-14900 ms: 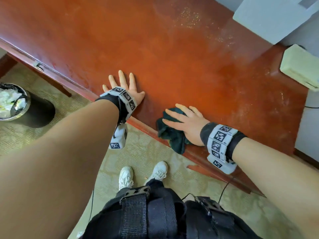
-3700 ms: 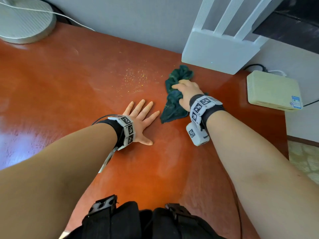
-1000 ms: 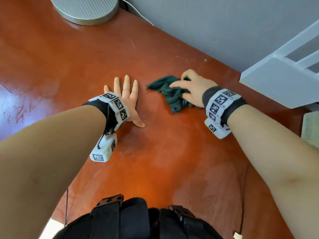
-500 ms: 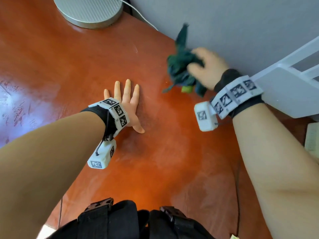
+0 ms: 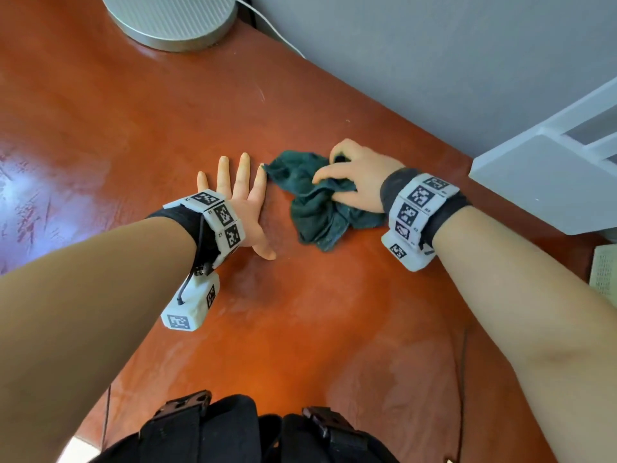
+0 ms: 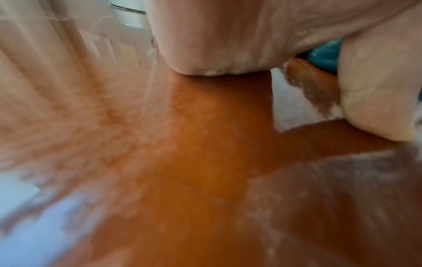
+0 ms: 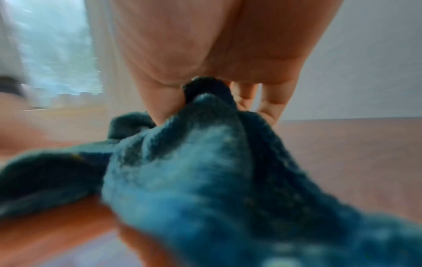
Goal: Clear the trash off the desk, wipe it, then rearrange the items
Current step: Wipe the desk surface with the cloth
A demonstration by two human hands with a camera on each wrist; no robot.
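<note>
Round grey base at desk's far edge — white shelf right.

— What is being hidden under the right hand?
— Part of the dark green cloth is being covered by it, and the fingertips are being lost in the folds.

— And at the edges?
— The round grey base is being cut off at the top, the white shelf unit and a pale box at the right.

— The wrist views?
— Both are being blurred; the desk is being smeared.
</note>
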